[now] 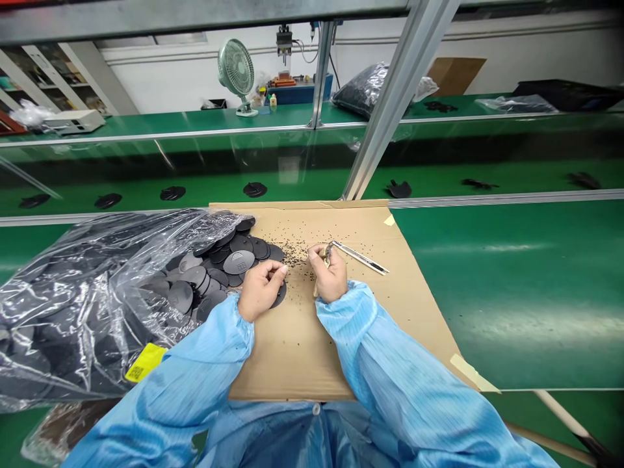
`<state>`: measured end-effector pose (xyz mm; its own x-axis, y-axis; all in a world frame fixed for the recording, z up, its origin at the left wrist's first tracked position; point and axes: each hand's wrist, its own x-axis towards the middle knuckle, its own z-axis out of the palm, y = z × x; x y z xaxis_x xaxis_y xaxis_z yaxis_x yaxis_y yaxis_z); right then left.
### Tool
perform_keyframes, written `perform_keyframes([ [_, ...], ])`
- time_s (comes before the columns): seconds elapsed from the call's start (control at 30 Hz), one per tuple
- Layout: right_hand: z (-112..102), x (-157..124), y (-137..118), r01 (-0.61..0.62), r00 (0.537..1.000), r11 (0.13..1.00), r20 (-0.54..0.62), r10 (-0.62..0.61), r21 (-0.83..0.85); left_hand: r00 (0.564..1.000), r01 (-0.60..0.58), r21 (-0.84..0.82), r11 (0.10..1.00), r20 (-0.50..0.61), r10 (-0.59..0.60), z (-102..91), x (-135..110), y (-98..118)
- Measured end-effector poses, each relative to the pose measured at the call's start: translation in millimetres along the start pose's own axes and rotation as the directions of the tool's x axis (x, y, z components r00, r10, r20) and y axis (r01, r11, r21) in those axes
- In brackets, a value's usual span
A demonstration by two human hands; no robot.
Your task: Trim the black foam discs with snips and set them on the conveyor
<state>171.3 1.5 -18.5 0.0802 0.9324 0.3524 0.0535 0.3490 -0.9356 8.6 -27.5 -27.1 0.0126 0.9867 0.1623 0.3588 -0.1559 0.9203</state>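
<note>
My left hand (263, 288) is closed in a pinch, thumb tip against the fingers. What it pinches, if anything, is too small to see. A black disc (279, 296) shows just under its right side; I cannot tell whether the two touch. Left of this hand lies a heap of flat black round parts (240, 262). My right hand (330, 276) is curled around a small thing with a shiny bit and a pale yellowish edge, mostly hidden by the fingers. A slim silver-and-black knife-like tool (363, 257) lies beside its fingertips. Tiny black bits (295, 252) are scattered between and beyond both hands.
Cardboard (292, 370) covers the bench under my hands. At left, a clear plastic bag (97, 305) spills black parts. A metal post (390, 97) slants up beyond the cardboard. Small black piles sit along a green strip (312, 179) behind. A fan (237, 71) stands farther back.
</note>
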Motion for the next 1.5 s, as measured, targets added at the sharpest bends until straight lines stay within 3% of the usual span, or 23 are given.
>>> perform_keyframes([
  [0.23,-1.0,3.5,1.2,-0.007,0.986,1.000,0.166,0.009,-0.012,1.000,-0.001,0.014,1.000,0.009,0.001,-0.2,0.0,1.5],
  [0.9,1.9,6.2,-0.3,-0.048,0.986,0.996,0.158,0.058,-0.070,1.000,-0.001,0.028,1.000,0.013,0.001,0.1,0.3,1.1],
  [1.1,0.4,4.3,5.2,-0.063,0.995,0.998,0.076,0.062,0.012,1.000,-0.003,0.032,0.999,0.019,0.003,-0.2,0.2,0.6],
  [1.33,0.8,-0.4,0.9,0.021,1.000,0.999,0.013,-0.021,0.026,1.000,-0.010,0.040,0.999,0.018,0.009,-0.3,-0.3,1.5],
  [1.5,-0.1,2.9,2.4,-0.031,0.995,0.999,0.090,0.033,-0.021,1.000,-0.023,0.064,0.998,0.021,0.022,-0.4,-0.4,0.7],
])
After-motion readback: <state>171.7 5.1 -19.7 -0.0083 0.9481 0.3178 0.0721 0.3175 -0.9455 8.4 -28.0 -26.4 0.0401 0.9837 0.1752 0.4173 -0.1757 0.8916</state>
